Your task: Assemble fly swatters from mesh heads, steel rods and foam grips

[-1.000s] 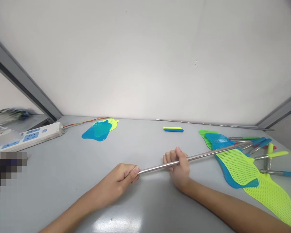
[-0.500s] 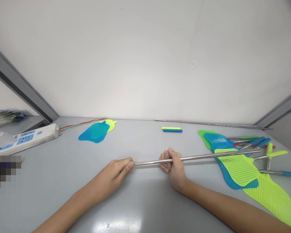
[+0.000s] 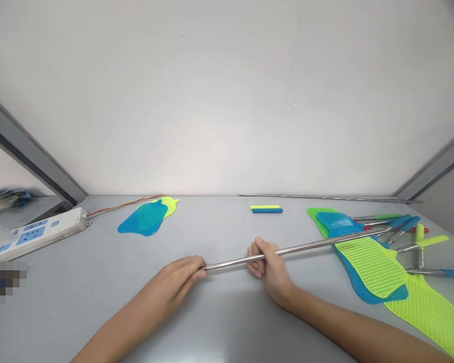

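Note:
A thin metal telescopic rod [image 3: 302, 247] slants across the middle, its far end rising to the right over the fly swatters. My left hand [image 3: 183, 277] is closed around its near, left end, which the fingers hide. Farther along, my right hand [image 3: 268, 269] is closed on the rod with the thumb up. Under the rod's right part lie a yellow-green fly swatter head [image 3: 374, 267] and a blue swatter head [image 3: 335, 224]. Beyond the hands, a blue handle sleeve [image 3: 268, 211] and a yellow handle sleeve [image 3: 264, 206] lie side by side on the table.
A blue swatter head [image 3: 146, 219] overlaps a yellow one [image 3: 171, 205] at the back left. A second metal rod [image 3: 325, 197] lies along the wall. Several swatters with coloured handles [image 3: 433, 241] are piled at right. A white power strip [image 3: 53, 229] sits at left.
The rod's right end has tilted up a little, with both hands still on it. The view has shifted slightly, so the table's contents sit a bit lower.

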`<state>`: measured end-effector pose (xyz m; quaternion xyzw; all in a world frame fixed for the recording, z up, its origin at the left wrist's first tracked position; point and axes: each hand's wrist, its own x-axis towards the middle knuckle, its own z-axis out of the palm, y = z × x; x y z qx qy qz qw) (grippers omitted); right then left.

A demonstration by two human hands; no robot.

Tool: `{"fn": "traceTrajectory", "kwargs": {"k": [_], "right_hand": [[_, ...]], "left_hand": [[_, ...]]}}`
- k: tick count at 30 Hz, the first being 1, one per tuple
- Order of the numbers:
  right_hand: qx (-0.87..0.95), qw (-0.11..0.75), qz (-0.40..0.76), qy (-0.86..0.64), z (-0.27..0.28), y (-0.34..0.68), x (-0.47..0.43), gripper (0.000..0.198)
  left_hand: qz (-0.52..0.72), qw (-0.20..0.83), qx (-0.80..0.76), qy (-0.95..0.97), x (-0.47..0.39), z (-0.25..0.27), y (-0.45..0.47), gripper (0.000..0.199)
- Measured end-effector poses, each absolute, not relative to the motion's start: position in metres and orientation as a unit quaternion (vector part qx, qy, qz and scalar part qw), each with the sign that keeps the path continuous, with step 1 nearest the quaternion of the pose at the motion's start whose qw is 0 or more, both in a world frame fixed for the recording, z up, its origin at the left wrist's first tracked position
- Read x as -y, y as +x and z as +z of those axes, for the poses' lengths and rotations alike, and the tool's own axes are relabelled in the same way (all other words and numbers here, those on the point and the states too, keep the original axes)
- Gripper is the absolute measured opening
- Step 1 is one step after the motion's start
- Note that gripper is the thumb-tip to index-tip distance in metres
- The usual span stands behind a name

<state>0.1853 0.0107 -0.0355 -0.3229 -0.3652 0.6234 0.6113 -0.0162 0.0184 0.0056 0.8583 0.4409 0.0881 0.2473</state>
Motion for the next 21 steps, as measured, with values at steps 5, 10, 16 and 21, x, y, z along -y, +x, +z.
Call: {"fn": "traceTrajectory", "kwargs": {"k": [5,10,16,21], "right_hand": [[0.408,0.605,0.617,-0.294,-0.033,0.190,-0.010,0.046],[0.371,0.649,0.584,-0.316,-0.035,0.192,-0.015,0.049],[0.334,0.647,0.590,-0.349,-0.035,0.187,-0.012,0.047],[0.311,0.698,0.559,-0.323,-0.029,0.184,0.002,0.047]], "left_hand": [[0.091,0.271,-0.442,0.850,-0.015,0.004,-0.013,0.027],[0.064,0.287,-0.445,0.846,-0.016,0.005,-0.013,0.028],[0.045,0.300,-0.439,0.846,-0.006,0.002,-0.008,0.029],[0.058,0.328,-0.436,0.836,0.006,-0.002,-0.003,0.031]]}}
